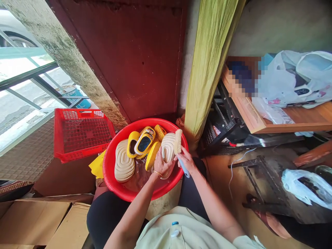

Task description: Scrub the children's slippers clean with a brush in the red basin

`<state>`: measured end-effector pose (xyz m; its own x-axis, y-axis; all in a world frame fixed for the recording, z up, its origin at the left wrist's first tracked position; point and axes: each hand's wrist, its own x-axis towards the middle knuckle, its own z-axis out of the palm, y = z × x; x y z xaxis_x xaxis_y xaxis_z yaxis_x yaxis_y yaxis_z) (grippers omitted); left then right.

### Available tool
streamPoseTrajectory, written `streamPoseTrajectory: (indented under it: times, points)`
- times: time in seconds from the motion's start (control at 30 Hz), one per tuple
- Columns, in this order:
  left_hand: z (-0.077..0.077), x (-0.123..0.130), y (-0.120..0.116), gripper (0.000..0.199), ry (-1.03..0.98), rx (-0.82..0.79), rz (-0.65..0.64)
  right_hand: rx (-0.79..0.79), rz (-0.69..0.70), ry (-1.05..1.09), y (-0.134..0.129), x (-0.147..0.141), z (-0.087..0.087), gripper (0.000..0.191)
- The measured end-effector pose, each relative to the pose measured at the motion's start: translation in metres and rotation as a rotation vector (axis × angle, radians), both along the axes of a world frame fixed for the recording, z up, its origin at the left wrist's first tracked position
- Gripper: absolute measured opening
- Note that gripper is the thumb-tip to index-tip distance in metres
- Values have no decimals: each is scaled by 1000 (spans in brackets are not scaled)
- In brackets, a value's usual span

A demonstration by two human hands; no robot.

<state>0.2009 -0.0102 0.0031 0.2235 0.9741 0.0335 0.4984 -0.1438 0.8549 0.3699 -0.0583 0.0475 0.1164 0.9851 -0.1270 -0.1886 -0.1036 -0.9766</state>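
A red basin [107, 165] with some water in it sits between my knees. At its right side my left hand [163, 165] grips a beige shoe [168, 147] whose ridged sole faces up. My right hand [186, 160] is closed round the blue handle of a scrubbing brush [177, 141]; the bristle end is over the right edge of that sole. Another beige shoe [124, 160] lies sole up at the basin's left. Several yellow shoes [145, 141] are piled in the middle, one showing a dark blue inside.
A red crate [84, 133] stands beyond the basin's left rim, with cardboard boxes [38, 221] below it. At right are a wooden table [261, 124] with plastic bags, a dark stool and another person's foot [277, 224].
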Motion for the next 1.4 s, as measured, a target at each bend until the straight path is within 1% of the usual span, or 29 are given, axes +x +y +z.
streamPoseTrajectory:
  times: [0.07,0.13,0.2,0.27,0.37,0.4,0.47,0.5,0.57,0.6,0.63,0.67,0.73,0.8,0.83,0.9,0.97,1.03,1.1,1.2,1.3,1.4]
  points:
    - [3,-11,-2,104,-110,46,-5,18,-7,13,-1,1,-1,85]
    - [9,-24,-2,103,-194,97,5,24,-15,6,-1,3,-2,85]
    - [20,-39,1,102,-273,124,37,21,-20,-22,0,5,-2,85]
    - [32,-59,5,99,-352,99,92,13,-19,-90,-1,3,-3,83]
    - [44,-92,3,88,-463,-9,175,39,26,-328,-11,-17,-5,73]
    - [46,-101,1,85,-488,-40,188,81,61,-444,-17,-28,-6,67]
    - [46,-116,-6,81,-525,-73,185,201,177,-716,-30,-54,-4,56]
    - [44,-122,-10,80,-543,-86,168,253,249,-862,-34,-67,-1,53]
    - [41,-128,-19,79,-596,-137,120,272,361,-1149,-32,-84,10,55]
    - [40,-130,-22,81,-630,-181,93,240,387,-1272,-25,-88,18,58]
    - [38,-132,-25,84,-660,-229,67,181,368,-1372,-13,-89,27,62]
    - [37,-133,-27,87,-682,-273,42,134,353,-1438,0,-87,36,62]
    - [34,-135,-30,90,-703,-319,12,86,332,-1490,24,-80,52,60]
    - [29,-137,-30,89,-704,-316,-1,95,359,-1499,32,-75,60,58]
    - [27,-137,-29,88,-696,-299,5,112,393,-1505,29,-75,61,58]
    - [21,-137,-27,81,-631,-240,29,157,496,-1530,10,-77,57,60]
    - [15,-135,-26,72,-510,-154,48,202,624,-1541,-14,-78,51,61]
    - [12,-132,-24,71,-354,-32,60,187,667,-1562,-28,-75,47,60]
    - [10,-127,-24,84,-187,113,72,133,642,-1588,-28,-67,47,59]
    - [8,-116,-25,108,56,285,82,49,572,-1598,-10,-56,49,58]
    - [4,-103,-29,117,250,355,88,-50,490,-1573,3,-54,47,58]
    - [-4,-99,-34,117,349,361,96,-90,473,-1539,4,-56,39,58]
